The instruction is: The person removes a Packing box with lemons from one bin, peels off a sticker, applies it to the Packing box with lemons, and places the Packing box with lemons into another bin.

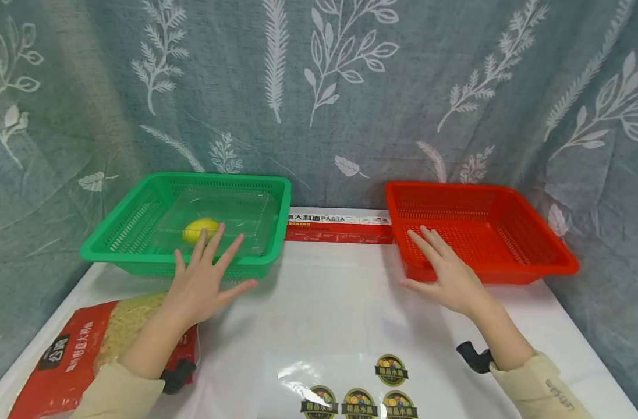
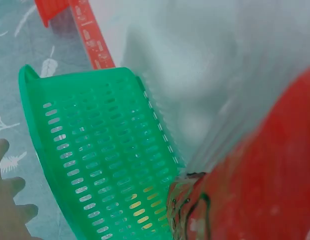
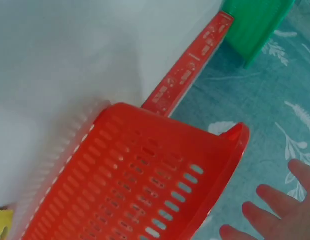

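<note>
My left hand (image 1: 201, 285), fingers spread and holding nothing, hovers by the near edge of a green basket (image 1: 279, 233). Inside that basket are a clear plastic container (image 1: 240, 215) and a yellow lemon (image 1: 193, 231), partly hidden behind my fingers. Over the near left side of a red basket (image 1: 534, 256) is my right hand (image 1: 450, 273), also spread and holding nothing. The red basket shows no contents in the head view. Below my left forearm lies a red bag of pasta (image 1: 83, 343), partly covered by the arm.
A long red and white pasta box (image 1: 340, 227) lies between the two baskets at the back. Several round fruit stickers (image 1: 391, 370) on a clear sheet (image 1: 287, 378) are at the front of the white table (image 1: 324, 297). A grey leaf-patterned curtain (image 1: 350, 145) hangs behind.
</note>
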`<state>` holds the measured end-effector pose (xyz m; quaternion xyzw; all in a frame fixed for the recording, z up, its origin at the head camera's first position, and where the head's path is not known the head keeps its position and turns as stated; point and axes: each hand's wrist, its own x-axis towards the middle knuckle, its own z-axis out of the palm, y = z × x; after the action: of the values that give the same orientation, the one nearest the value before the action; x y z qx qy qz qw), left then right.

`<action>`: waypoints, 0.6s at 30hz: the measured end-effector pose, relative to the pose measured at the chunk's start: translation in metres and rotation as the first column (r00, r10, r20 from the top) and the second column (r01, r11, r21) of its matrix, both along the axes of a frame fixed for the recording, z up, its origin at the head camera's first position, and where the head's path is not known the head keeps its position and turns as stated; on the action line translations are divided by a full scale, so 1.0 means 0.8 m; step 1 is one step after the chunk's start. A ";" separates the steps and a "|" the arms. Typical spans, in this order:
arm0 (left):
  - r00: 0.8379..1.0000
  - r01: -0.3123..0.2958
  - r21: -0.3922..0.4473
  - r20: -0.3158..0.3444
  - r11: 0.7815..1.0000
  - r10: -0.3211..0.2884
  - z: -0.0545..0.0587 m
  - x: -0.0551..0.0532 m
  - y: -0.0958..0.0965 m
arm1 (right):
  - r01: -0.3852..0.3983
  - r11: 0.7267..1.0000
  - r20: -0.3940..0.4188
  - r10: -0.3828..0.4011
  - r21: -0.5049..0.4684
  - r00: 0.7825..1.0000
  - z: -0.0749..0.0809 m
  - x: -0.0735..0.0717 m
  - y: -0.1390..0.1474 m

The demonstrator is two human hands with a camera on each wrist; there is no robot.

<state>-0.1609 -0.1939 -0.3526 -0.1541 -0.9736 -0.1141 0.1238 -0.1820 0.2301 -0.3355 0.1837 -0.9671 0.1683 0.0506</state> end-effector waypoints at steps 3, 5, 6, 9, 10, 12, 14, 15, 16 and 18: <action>1.000 -0.017 0.023 0.014 1.000 0.017 0.000 0.002 0.000 | -0.009 1.000 0.008 0.009 -0.013 1.000 -0.001 -0.001 -0.003; 0.999 -0.030 0.037 0.014 0.999 0.029 0.000 0.004 0.000 | -0.018 1.000 0.004 0.018 -0.021 1.000 -0.001 -0.001 -0.006; 0.999 -0.037 0.043 0.011 0.998 0.036 0.000 0.005 -0.001 | -0.022 0.999 0.003 0.022 -0.024 1.000 -0.001 -0.002 -0.007; 0.999 -0.053 0.062 0.015 0.997 0.052 0.000 0.007 -0.002 | -0.034 0.999 0.009 0.034 -0.035 0.999 0.000 -0.004 -0.013; 0.998 -0.056 0.073 0.020 0.996 0.055 0.000 0.009 -0.003 | -0.038 0.999 0.014 0.039 -0.038 0.999 0.001 -0.004 -0.016; 0.998 -0.064 0.088 0.032 0.994 0.061 0.001 0.012 -0.004 | -0.047 0.998 0.021 0.048 -0.042 0.999 0.002 -0.006 -0.021; 0.997 -0.071 0.106 0.042 0.992 0.066 0.003 0.015 -0.004 | -0.054 0.998 0.022 0.055 -0.042 0.998 0.002 -0.008 -0.026; 0.997 -0.071 0.117 0.041 0.991 0.067 0.004 0.016 -0.004 | -0.058 0.997 0.020 0.059 -0.042 0.998 0.003 -0.009 -0.029; 0.997 -0.072 0.125 0.043 0.990 0.067 0.005 0.016 -0.003 | -0.061 0.997 0.015 0.061 -0.044 0.998 0.003 -0.010 -0.031; 0.997 -0.073 0.144 0.034 0.987 0.069 0.007 0.017 -0.002 | -0.068 0.997 0.008 0.069 -0.045 0.998 0.004 -0.013 -0.035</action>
<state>-0.1476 -0.1951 -0.3471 -0.1083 -0.9692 -0.1826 0.1248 -0.1923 0.2024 -0.3322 0.2149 -0.9564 0.1926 0.0444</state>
